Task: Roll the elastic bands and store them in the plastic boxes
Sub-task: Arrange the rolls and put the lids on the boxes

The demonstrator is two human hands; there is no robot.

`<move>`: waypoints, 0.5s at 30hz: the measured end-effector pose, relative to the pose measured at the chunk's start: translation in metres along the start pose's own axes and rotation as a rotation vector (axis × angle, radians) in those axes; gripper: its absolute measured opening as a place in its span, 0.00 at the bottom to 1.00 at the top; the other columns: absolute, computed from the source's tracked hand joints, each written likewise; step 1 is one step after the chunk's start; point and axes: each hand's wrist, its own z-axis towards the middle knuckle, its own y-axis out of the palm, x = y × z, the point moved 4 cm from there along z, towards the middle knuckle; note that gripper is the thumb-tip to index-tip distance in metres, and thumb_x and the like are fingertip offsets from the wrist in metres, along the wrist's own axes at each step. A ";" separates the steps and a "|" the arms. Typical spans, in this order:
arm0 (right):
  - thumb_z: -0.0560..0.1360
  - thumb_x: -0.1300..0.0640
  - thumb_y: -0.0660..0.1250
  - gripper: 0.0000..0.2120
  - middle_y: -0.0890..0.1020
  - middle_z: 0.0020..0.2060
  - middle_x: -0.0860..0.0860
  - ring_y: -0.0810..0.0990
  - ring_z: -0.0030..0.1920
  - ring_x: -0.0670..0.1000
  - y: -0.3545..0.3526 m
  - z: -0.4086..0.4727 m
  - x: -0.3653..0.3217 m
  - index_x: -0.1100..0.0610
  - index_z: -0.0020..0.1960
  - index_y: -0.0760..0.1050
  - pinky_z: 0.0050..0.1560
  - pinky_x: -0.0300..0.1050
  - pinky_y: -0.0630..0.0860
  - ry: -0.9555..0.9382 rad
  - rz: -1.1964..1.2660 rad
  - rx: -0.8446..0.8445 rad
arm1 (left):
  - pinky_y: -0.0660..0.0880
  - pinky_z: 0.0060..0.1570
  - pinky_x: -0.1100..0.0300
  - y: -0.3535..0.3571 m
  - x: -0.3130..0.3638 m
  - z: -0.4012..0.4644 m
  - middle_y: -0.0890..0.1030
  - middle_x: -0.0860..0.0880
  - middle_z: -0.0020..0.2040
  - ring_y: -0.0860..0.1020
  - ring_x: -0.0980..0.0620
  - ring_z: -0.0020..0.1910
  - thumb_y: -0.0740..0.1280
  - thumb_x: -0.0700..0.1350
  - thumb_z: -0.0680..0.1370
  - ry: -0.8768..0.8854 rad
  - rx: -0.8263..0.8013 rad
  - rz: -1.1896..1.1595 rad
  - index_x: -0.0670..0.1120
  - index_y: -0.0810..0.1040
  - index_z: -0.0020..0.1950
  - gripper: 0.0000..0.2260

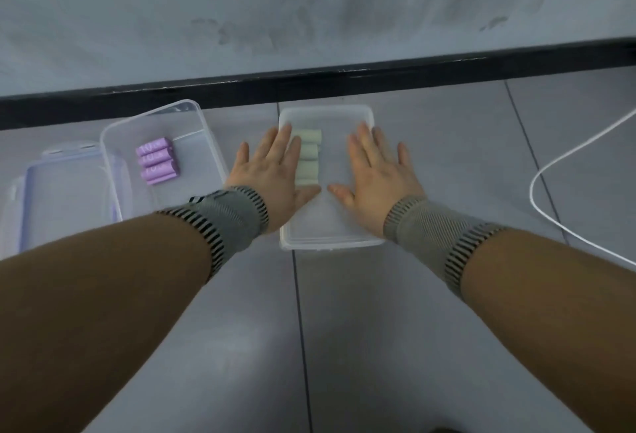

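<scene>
Three purple rolls [157, 161] printed "10".

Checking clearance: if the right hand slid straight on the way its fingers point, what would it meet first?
The right hand lies flat on the clear plastic box; straight ahead, probably the black skirting strip.

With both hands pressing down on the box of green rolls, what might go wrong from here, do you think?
1. Both the left hand and right hand press flat on the lid; uneven pressure may leave one edge unseated.
2. The green rolls sit loose underneath and may shift or unroll.
3. The open box of purple rolls lies beside the left forearm and could get knocked.
</scene>
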 end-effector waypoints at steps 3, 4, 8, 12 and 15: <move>0.76 0.34 0.48 0.41 0.39 0.77 0.53 0.39 0.76 0.53 0.010 -0.044 -0.011 0.58 0.77 0.39 0.74 0.58 0.40 -0.125 -0.054 -0.058 | 0.42 0.73 0.44 0.016 0.007 -0.042 0.34 0.49 0.76 0.37 0.50 0.75 0.45 0.70 0.74 0.116 -0.080 0.106 0.45 0.38 0.76 0.41; 0.76 0.33 0.49 0.42 0.40 0.77 0.53 0.40 0.77 0.53 0.014 -0.054 -0.011 0.58 0.77 0.40 0.73 0.58 0.41 -0.143 -0.081 -0.090 | 0.42 0.73 0.44 0.022 0.008 -0.052 0.34 0.49 0.76 0.37 0.50 0.75 0.46 0.70 0.74 0.127 -0.119 0.127 0.45 0.37 0.76 0.41; 0.78 0.38 0.50 0.37 0.41 0.77 0.52 0.41 0.77 0.52 0.023 -0.063 -0.002 0.58 0.77 0.41 0.74 0.59 0.41 -0.162 -0.133 -0.154 | 0.42 0.73 0.44 0.030 0.008 -0.057 0.34 0.49 0.76 0.38 0.50 0.76 0.51 0.66 0.77 0.102 -0.149 0.133 0.45 0.37 0.76 0.39; 0.81 0.46 0.51 0.31 0.41 0.77 0.50 0.41 0.77 0.52 0.018 -0.048 0.008 0.56 0.77 0.41 0.73 0.57 0.41 -0.156 -0.132 -0.142 | 0.43 0.72 0.44 0.024 0.011 -0.044 0.34 0.48 0.76 0.38 0.49 0.76 0.51 0.59 0.80 0.089 -0.144 0.131 0.45 0.37 0.76 0.34; 0.81 0.47 0.51 0.31 0.41 0.77 0.50 0.41 0.77 0.52 0.012 -0.033 0.013 0.56 0.77 0.42 0.74 0.56 0.41 -0.150 -0.121 -0.146 | 0.43 0.73 0.43 0.018 0.010 -0.030 0.34 0.49 0.76 0.38 0.50 0.76 0.52 0.58 0.80 0.064 -0.146 0.102 0.45 0.37 0.76 0.33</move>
